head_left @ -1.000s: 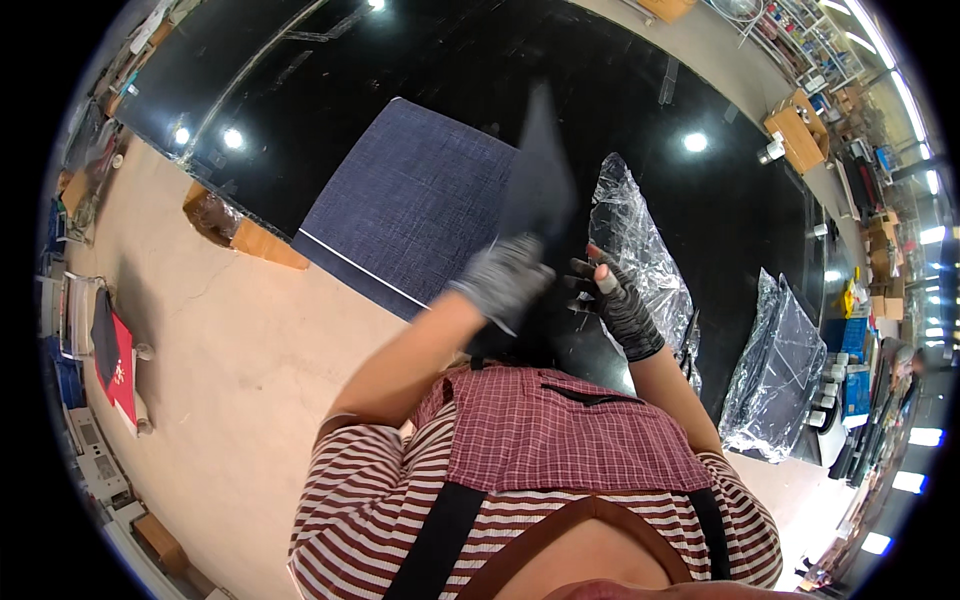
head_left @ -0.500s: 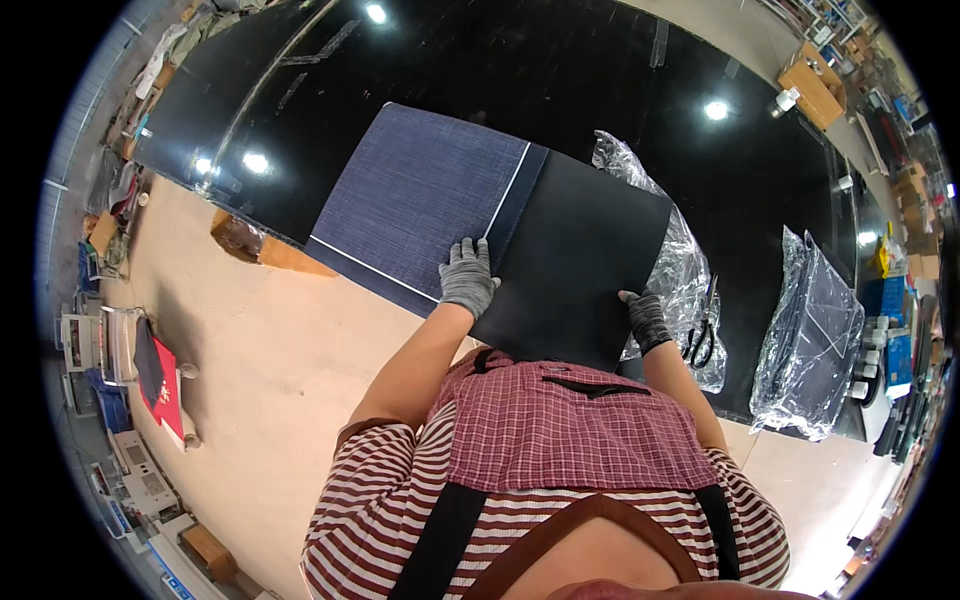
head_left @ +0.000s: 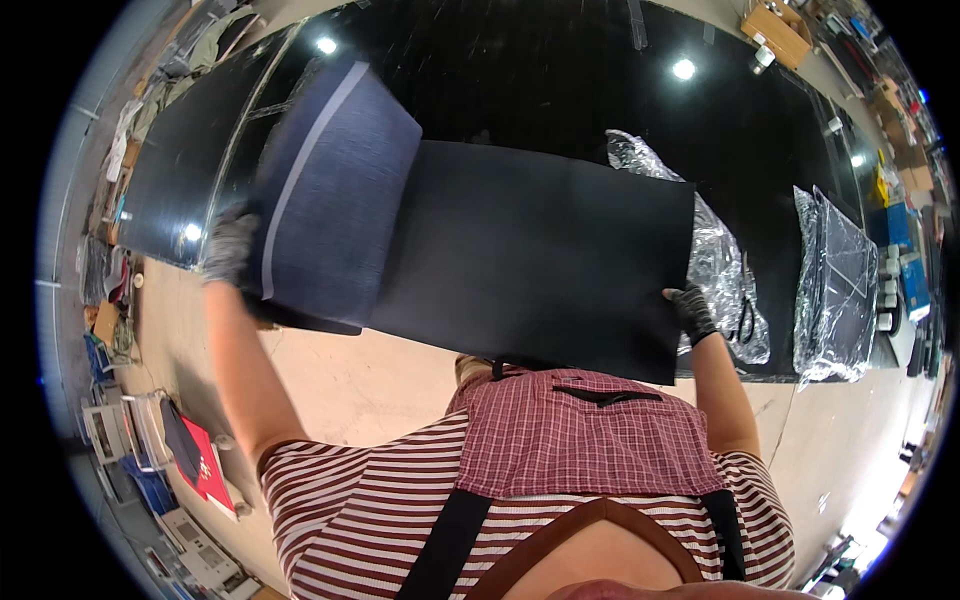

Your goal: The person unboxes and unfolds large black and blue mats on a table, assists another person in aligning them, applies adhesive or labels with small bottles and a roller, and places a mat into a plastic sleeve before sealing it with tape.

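A flexible mat (head_left: 540,250) stretches across the near side of the black table, its plain black face up over the middle and right. Its left part is folded over and raised, showing a blue woven face with a pale stripe. My left hand (head_left: 230,245), in a grey knitted glove, grips the outer left edge of that raised part; motion smears its fingers. At the mat's right edge, my gloved right hand (head_left: 693,312) pinches it, thumb on top and the other fingers partly hidden.
Crumpled clear plastic wrap (head_left: 715,240) lies beside the mat's right edge, with black-handled scissors (head_left: 745,318) on it. Farther right is a plastic-wrapped flat pack (head_left: 840,290). A cardboard box (head_left: 777,35) stands beyond the black table (head_left: 520,70). A red item (head_left: 207,465) is at lower left.
My left hand has moved from the mat's middle to its left edge, swinging the blue part up and leftward. More black face shows. My right hand keeps its edge, slightly farther right.
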The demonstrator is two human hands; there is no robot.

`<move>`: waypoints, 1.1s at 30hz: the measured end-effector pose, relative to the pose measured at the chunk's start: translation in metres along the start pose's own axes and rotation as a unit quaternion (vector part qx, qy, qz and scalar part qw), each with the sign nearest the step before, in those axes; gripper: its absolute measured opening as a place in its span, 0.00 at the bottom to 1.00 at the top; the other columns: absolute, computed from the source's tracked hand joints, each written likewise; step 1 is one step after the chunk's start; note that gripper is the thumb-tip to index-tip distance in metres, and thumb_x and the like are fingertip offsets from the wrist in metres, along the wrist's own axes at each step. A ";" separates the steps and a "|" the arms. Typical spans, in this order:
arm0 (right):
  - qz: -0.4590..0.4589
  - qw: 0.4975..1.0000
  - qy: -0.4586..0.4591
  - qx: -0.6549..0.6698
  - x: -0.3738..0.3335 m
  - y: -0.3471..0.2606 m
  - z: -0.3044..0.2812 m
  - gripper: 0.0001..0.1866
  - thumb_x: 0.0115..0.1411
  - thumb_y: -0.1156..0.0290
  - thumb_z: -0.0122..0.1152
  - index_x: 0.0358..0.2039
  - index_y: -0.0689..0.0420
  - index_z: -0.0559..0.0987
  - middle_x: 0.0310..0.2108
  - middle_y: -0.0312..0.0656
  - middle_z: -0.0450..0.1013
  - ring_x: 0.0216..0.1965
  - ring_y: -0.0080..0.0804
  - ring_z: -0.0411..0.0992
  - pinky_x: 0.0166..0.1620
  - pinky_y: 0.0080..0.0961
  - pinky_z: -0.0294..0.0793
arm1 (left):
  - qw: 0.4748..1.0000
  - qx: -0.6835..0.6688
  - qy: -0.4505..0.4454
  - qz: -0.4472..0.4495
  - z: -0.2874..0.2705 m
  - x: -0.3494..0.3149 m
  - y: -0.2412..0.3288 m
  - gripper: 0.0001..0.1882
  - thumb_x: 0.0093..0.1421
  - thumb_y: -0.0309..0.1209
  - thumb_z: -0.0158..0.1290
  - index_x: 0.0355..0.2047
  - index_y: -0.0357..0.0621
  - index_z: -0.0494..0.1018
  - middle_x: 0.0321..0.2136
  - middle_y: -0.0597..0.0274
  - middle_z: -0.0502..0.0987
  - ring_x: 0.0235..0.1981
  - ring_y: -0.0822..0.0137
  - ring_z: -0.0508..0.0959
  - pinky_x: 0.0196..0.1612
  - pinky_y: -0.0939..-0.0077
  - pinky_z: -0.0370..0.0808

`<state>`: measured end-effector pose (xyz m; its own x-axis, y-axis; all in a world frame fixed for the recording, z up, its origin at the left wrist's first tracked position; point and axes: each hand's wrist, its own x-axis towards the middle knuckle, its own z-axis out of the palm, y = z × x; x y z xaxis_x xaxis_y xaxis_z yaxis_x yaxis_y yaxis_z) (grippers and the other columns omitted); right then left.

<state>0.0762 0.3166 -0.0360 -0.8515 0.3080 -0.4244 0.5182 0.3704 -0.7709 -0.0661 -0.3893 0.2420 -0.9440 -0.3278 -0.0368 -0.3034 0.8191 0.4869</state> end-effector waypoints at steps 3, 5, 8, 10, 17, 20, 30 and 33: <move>-0.009 0.998 0.007 -0.062 -0.011 -0.021 -0.012 0.20 0.50 0.67 0.62 0.42 0.64 0.75 0.33 0.47 0.76 0.35 0.35 0.71 0.41 0.30 0.70 | 1.000 0.011 0.023 -0.011 -0.070 0.063 -0.098 0.26 0.48 0.31 0.51 0.49 0.34 0.69 0.41 0.51 0.76 0.41 0.62 0.74 0.48 0.72 0.68; 0.022 0.992 0.031 -0.119 -0.011 -0.023 -0.010 0.19 0.50 0.67 0.62 0.41 0.65 0.75 0.33 0.50 0.76 0.34 0.39 0.73 0.40 0.32 0.70 | 0.996 -0.060 0.021 -0.063 -0.099 0.093 -0.164 0.25 0.49 0.28 0.51 0.49 0.34 0.69 0.41 0.55 0.76 0.40 0.64 0.74 0.48 0.74 0.68; 0.094 0.969 0.085 -0.214 -0.016 -0.035 -0.013 0.18 0.50 0.68 0.63 0.40 0.64 0.76 0.31 0.47 0.76 0.33 0.35 0.73 0.39 0.31 0.71 | 0.985 -0.113 0.018 -0.126 -0.101 0.134 -0.214 0.24 0.50 0.25 0.49 0.50 0.36 0.68 0.41 0.55 0.76 0.39 0.64 0.74 0.48 0.73 0.69; 0.094 0.975 0.103 -0.175 -0.014 -0.039 -0.006 0.18 0.49 0.69 0.63 0.40 0.61 0.76 0.31 0.44 0.77 0.33 0.32 0.73 0.39 0.30 0.71 | 0.996 -0.038 -0.017 -0.083 -0.102 0.158 -0.254 0.25 0.50 0.27 0.50 0.51 0.36 0.68 0.41 0.54 0.76 0.42 0.62 0.75 0.50 0.73 0.68; 0.111 0.901 0.152 -0.391 0.015 -0.010 -0.004 0.21 0.44 0.65 0.64 0.39 0.62 0.77 0.35 0.52 0.76 0.37 0.47 0.74 0.41 0.35 0.71 | 0.995 -0.006 -0.058 -0.078 -0.034 0.212 -0.354 0.23 0.51 0.20 0.49 0.50 0.37 0.69 0.44 0.53 0.75 0.44 0.60 0.74 0.52 0.74 0.66; 0.153 0.885 0.167 -0.407 0.002 -0.018 -0.003 0.20 0.44 0.63 0.63 0.38 0.59 0.78 0.36 0.53 0.75 0.39 0.50 0.74 0.42 0.37 0.72 | 0.996 0.058 -0.064 -0.036 -0.020 0.206 -0.381 0.22 0.52 0.20 0.48 0.49 0.37 0.69 0.43 0.53 0.75 0.43 0.60 0.74 0.52 0.74 0.66; -0.105 0.910 0.350 -0.195 -0.050 -0.003 0.036 0.20 0.49 0.72 0.58 0.46 0.55 0.72 0.44 0.46 0.70 0.46 0.38 0.67 0.52 0.30 0.64 | 0.962 0.164 -0.008 0.219 0.065 0.177 -0.303 0.25 0.59 0.35 0.48 0.56 0.45 0.62 0.54 0.57 0.67 0.57 0.58 0.64 0.58 0.68 0.61; -0.225 0.867 0.276 -0.348 -0.107 -0.135 0.171 0.21 0.50 0.72 0.58 0.47 0.54 0.70 0.46 0.44 0.68 0.50 0.44 0.64 0.55 0.35 0.61 | 0.929 0.146 -0.027 0.340 0.134 0.089 -0.278 0.29 0.61 0.44 0.46 0.60 0.50 0.57 0.61 0.57 0.57 0.64 0.56 0.51 0.63 0.59 0.50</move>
<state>0.0834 0.0834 0.0321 -0.9113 0.2965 0.2857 0.2301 0.9421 -0.2437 -0.0833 -0.5831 -0.0140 -0.9329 0.3295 0.1454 0.3505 0.9235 0.1558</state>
